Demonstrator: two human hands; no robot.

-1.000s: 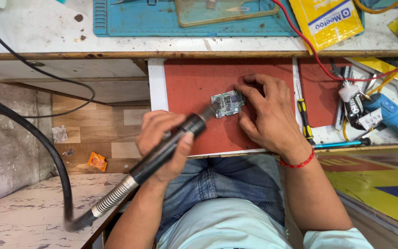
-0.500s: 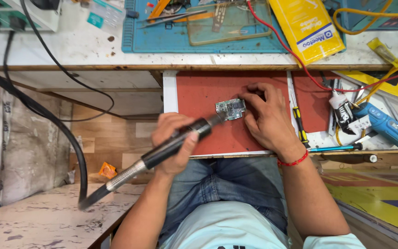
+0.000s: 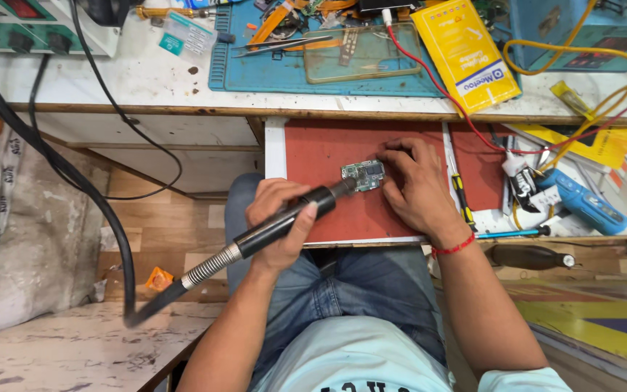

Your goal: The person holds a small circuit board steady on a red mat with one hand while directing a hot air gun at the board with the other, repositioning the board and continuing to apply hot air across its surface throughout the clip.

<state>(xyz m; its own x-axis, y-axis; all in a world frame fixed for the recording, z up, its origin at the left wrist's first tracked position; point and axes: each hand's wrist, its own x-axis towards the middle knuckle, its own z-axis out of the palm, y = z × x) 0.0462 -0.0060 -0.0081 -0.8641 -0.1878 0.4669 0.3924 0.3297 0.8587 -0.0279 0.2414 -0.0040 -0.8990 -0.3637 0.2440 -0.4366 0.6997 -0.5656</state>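
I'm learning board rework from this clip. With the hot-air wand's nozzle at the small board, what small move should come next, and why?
Probably hold the hot-air wand steady over the circuit board. The left hand has its nozzle right at the board's left edge, and the right hand pins the board on the red mat.

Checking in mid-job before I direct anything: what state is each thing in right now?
left hand: gripping the black hot-air wand.
Wand: tilted, nozzle at the circuit board.
Circuit board: flat on the red mat.
right hand: fingers steadying the board's right edge.
Blue tool: lying unused.
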